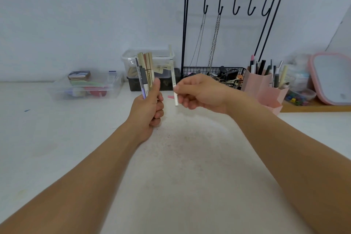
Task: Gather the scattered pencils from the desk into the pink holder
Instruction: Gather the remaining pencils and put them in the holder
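Mid-frame, the right hand [197, 92] pinches one upright pencil [173, 80] just right of the bundle [145, 74] gripped in the left hand [150, 108], with the holder [264, 89] at right.

Between your right hand [199, 93] and the pink holder [264, 89] you had open air above bare desk [190, 157]. The holder's compartments already stood full of upright pens, which crowded its openings. The black wire rack [228, 24] rose just behind and left of it, its chains hanging low. A pink-framed mirror [330, 78] leaned close on the holder's far side. Clear plastic boxes [85, 85] blocked the desk's back left.
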{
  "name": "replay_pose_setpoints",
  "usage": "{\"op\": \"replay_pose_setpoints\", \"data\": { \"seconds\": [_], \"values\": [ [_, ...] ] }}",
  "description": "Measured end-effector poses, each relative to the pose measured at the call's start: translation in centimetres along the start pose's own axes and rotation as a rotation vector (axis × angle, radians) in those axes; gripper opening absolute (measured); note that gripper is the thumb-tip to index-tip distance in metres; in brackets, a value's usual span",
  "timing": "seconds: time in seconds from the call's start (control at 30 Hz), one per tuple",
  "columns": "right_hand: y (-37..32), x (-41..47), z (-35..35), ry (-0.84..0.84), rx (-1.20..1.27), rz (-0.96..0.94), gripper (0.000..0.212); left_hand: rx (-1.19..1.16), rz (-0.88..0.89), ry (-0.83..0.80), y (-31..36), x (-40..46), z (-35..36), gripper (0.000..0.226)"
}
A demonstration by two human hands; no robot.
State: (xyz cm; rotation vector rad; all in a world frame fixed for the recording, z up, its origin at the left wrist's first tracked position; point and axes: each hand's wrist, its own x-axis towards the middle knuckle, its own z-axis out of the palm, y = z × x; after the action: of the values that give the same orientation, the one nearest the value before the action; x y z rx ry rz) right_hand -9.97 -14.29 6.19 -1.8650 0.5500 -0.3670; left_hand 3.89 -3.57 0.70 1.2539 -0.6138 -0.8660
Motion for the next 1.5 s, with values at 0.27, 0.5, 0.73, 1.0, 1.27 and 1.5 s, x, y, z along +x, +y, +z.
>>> {"op": "replay_pose_setpoints", "data": {
  "seconds": [0.27,0.5,0.73,1.0,1.27,1.5],
  "values": [
    [0.1,0.3,4.8,0.061,-0.053,-0.104,0.015,-0.028,0.057,-0.130,-0.2,0.3,-0.3,0.076],
    [0.5,0.4,6.1,0.249,-0.148,-0.105,0.008,0.010,0.084,-0.086,-0.8,0.6,-0.3,0.048],
    [0.9,0.4,2.0,0.240,-0.123,-0.010,0.007,-0.003,0.056,-0.039,-0.5,0.3,-0.3,0.038],
    [5.3,1.1,-4.3,0.401,-0.923,0.105,0.020,-0.018,0.036,0.000,-0.3,0.1,-0.2,0.043],
    [6.1,1.6,-4.2,0.372,-0.881,0.073,0.012,0.016,0.014,0.020,-0.2,0.0,-0.1,0.043],
    [5.6,1.4,-4.1,0.325,-0.723,0.148,0.011,-0.007,-0.003,0.010,-0.2,0.1,-0.2,0.042]
  ]
}}
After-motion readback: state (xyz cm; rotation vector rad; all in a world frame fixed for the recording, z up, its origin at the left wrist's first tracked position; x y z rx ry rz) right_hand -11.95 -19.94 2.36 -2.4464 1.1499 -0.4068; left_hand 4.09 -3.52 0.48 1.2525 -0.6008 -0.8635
